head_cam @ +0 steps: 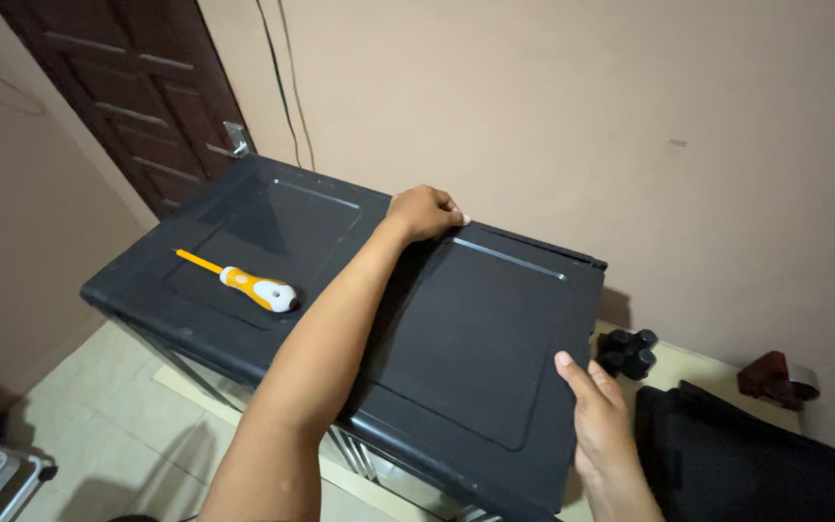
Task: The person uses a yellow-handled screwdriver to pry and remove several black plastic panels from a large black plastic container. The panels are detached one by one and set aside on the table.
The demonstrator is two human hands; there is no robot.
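My left hand point(425, 211) is curled over the black metal cover's point(456, 319) back edge, right hand point(599, 411) flat and open against its side; tilt it and the screwdriver point(242, 282) probably rolls off.

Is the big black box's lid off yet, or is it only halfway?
Not off yet. The black cover lies on the box. The screwdriver rests on top, put down, touched by neither hand. In hand: the left hand grips the cover's far edge, the right hand presses its near corner. Taking it away looks left to do.
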